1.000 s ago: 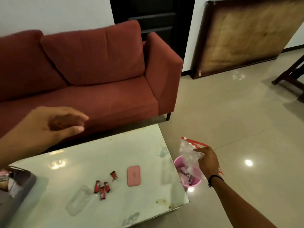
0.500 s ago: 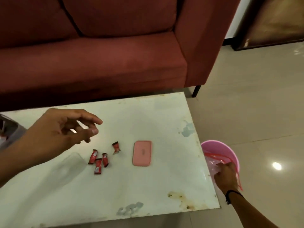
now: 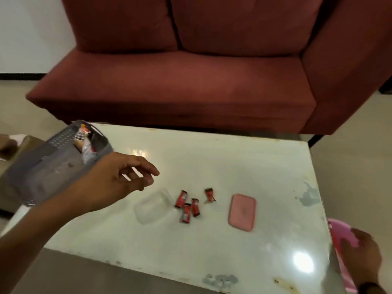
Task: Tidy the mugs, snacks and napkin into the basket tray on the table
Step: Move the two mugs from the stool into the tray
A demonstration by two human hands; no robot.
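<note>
Several small red snack packets [image 3: 189, 204] lie in a cluster at the middle of the white table [image 3: 212, 166]. A grey basket tray [image 3: 53, 162] with snack bags inside sits on the table's left end. My left hand [image 3: 118, 179] hovers over the table between the basket and the packets, fingers loosely curled, holding nothing. My right hand [image 3: 360, 255] is low at the right, beside the table edge, over a pink bin [image 3: 339, 230]; what it holds is hidden.
A clear plastic container [image 3: 154, 206] lies left of the packets, and a pink lid [image 3: 242, 212] lies right of them. A red sofa [image 3: 191, 81] stands behind the table. A cardboard box [image 3: 12, 149] sits on the floor at far left.
The view has swung left and down, bringing the basket into sight. My right hand has lowered the plastic bag into the pink bin. My left hand has moved nearer the packets.
</note>
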